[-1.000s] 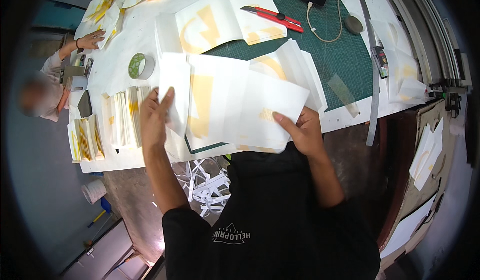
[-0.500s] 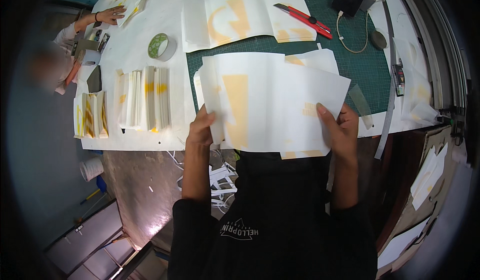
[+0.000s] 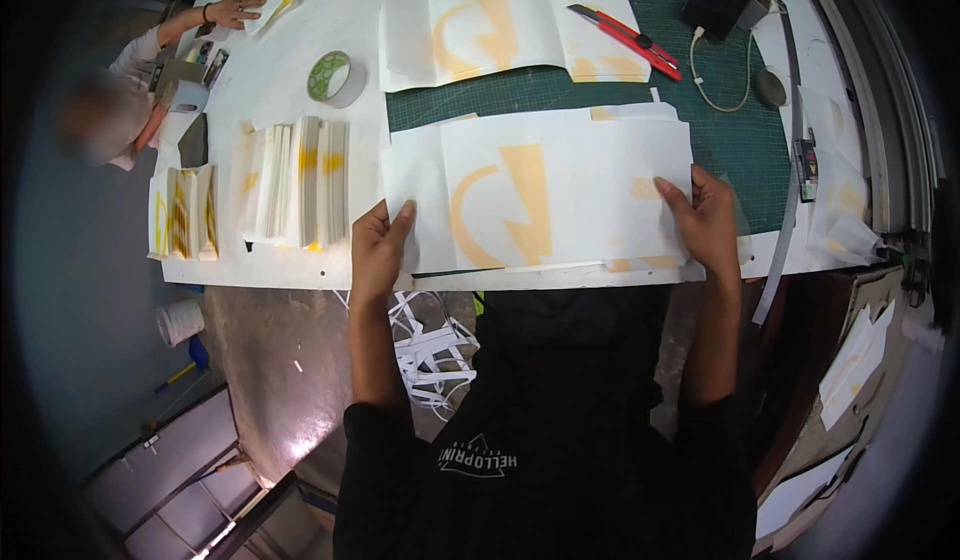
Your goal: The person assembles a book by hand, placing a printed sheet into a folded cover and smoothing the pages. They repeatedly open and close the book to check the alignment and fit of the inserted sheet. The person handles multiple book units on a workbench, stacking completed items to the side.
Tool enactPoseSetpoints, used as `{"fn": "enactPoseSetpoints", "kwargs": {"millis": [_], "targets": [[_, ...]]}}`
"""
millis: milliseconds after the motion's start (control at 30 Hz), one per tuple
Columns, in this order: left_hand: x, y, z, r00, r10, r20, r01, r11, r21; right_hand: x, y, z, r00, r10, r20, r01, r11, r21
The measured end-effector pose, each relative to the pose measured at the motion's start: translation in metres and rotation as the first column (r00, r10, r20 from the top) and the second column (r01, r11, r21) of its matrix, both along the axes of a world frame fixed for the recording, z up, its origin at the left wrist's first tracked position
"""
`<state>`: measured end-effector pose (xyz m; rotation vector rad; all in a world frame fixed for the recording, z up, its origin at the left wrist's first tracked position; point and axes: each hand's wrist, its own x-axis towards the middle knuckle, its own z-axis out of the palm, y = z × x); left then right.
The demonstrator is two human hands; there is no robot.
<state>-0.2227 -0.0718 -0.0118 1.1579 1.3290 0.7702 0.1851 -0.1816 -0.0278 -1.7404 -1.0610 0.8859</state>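
Note:
Between my hands a wide white paper sheet point(image 3: 610, 180) with a pale orange printed shape lies spread out over the near part of the green cutting mat point(image 3: 440, 110). Its left end is pinched by my left hand point(image 3: 380, 245), thumb on top. At the right end my right hand point(image 3: 705, 220) grips the edge the same way, thumb by a small orange print. Edges of more sheets peek out from behind it. Farther back lies another printed sheet point(image 3: 400, 40), with a red utility knife point(image 3: 630, 40) across its right part.
Left of the mat stand a roll of tape point(image 3: 336, 80) and a row of folded paper stacks point(image 3: 300, 185). A co-worker's hand point(image 3: 235, 12) rests on papers at the far left. A steel ruler point(image 3: 790, 110), a black box point(image 3: 722, 0) and a cable are at right. Paper scraps point(image 3: 435, 355) lie below.
The held sheet has come down toward the mat and opened out flatter, showing its whole orange shape. My hands have moved wider apart.

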Motion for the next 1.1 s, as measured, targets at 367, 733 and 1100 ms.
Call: {"fn": "enactPoseSetpoints", "kwargs": {"millis": [367, 733, 1100], "targets": [[0.004, -0.004, 0.001, 0.866, 0.031, -0.5, 0.06, 0.984, 0.165, -0.008, 0.002, 0.005, 0.999, 0.012, 0.047, -0.011, 1.0, -0.011], [0.105, -0.021, 0.037, 0.623, -0.037, -0.781, 0.686, 0.505, 0.523, -0.013, 0.008, 0.006, 0.966, 0.031, 0.255, -0.038, 0.999, 0.022], [0.119, -0.017, 0.017, 0.472, -0.096, -0.876, 0.825, 0.398, 0.401, -0.011, 0.007, 0.017, 0.96, 0.027, 0.278, 0.002, 0.995, -0.102]]}}
